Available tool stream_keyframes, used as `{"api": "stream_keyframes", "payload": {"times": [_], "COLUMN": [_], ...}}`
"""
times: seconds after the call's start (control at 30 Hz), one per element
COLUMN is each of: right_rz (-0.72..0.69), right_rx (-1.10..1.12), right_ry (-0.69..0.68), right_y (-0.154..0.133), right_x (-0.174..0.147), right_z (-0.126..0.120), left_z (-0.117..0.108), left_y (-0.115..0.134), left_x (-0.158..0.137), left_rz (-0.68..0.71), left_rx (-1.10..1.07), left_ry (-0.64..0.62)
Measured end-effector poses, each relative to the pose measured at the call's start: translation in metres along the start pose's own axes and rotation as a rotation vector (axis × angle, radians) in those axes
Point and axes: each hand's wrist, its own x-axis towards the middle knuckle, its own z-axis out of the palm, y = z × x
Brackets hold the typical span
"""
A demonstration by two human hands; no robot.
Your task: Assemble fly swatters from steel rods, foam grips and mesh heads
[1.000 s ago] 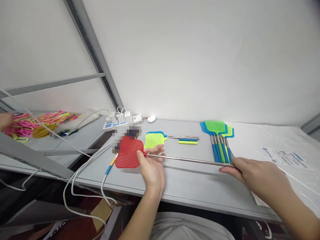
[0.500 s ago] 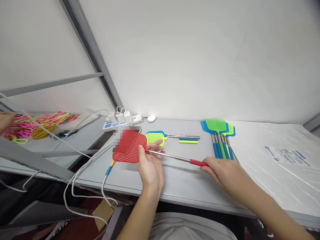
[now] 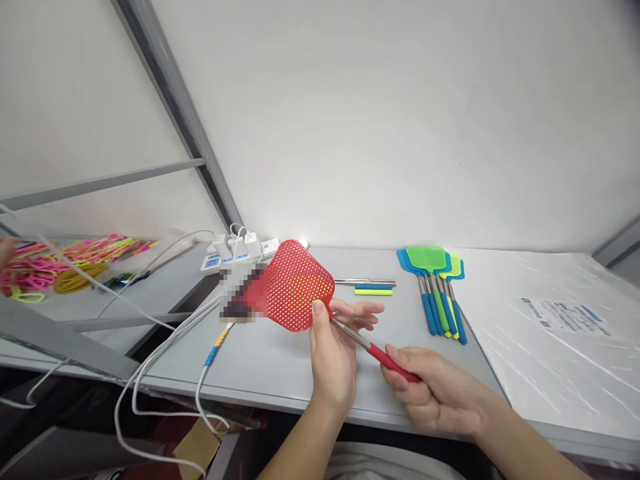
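Observation:
A red fly swatter (image 3: 300,287) with a perforated head and a short metal rod is held above the table. My left hand (image 3: 337,353) grips it where the head meets the rod, thumb on top and the other fingers stretched out behind. My right hand (image 3: 433,387) is closed around its red handle (image 3: 393,362). Behind the swatter lie several thin metal rods (image 3: 367,281), with a blue grip tube (image 3: 374,287) and a yellow grip tube (image 3: 373,293) beside them. A yellow swatter head on the table shows only through the red mesh.
Several blue, green and yellow fly swatters (image 3: 435,290) lie piled at the right. Beyond them is a plastic-wrapped white sheet (image 3: 560,360). A power strip (image 3: 240,257) with plugs and white cables (image 3: 155,353) occupies the left. Colourful cords (image 3: 85,260) lie near another person's hand (image 3: 6,252).
The swatter's rod has become shorter as my hands came closer together. Its head has turned and shifted right, over the yellow and blue heads, and my right hand has moved lower.

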Motion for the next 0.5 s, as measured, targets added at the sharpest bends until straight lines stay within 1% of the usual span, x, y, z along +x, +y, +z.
{"api": "stream_keyframes", "payload": {"times": [0.03, 0.07, 0.13, 0.17, 0.2, 0.23, 0.27, 0.3, 0.37, 0.43, 0.47, 0.5], "right_rz": [-0.023, -0.098, -0.317, -0.404, -0.464, -0.493, -0.493, -0.479, -0.440, -0.394, -0.387, -0.396], "right_rx": [-0.031, -0.122, -0.435, -0.595, -0.724, -0.795, -0.795, -0.731, -0.456, -0.136, -0.021, 0.042], "right_ry": [0.029, 0.112, 0.383, 0.519, 0.624, 0.684, 0.693, 0.653, 0.514, 0.393, 0.365, 0.361], "right_y": [0.001, 0.000, -0.003, -0.005, -0.008, -0.011, -0.015, -0.018, -0.022, -0.026, -0.028, -0.029], "right_x": [0.000, 0.000, -0.003, -0.005, -0.007, -0.009, -0.011, -0.012, -0.010, -0.007, -0.005, -0.003], "right_z": [0.000, 0.002, 0.010, 0.014, 0.017, 0.020, 0.021, 0.020, 0.014, 0.004, -0.001, -0.007], "left_z": [0.000, 0.000, 0.002, 0.004, 0.007, 0.011, 0.015, 0.020, 0.028, 0.034, 0.037, 0.039], "left_y": [-0.001, -0.003, -0.008, -0.010, -0.011, -0.012, -0.011, -0.011, -0.010, -0.011, -0.013, -0.017], "left_x": [0.002, 0.004, 0.009, 0.012, 0.016, 0.020, 0.025, 0.031, 0.045, 0.063, 0.073, 0.083], "left_rz": [-0.008, -0.016, -0.028, -0.029, -0.024, -0.017, -0.011, -0.011, -0.042, -0.114, -0.158, -0.200], "left_rx": [0.008, 0.011, 0.012, 0.012, 0.013, 0.016, 0.022, 0.030, 0.074, 0.168, 0.221, 0.272], "left_ry": [0.001, 0.007, 0.022, 0.025, 0.024, 0.015, -0.001, -0.025, -0.097, -0.184, -0.231, -0.281]}}
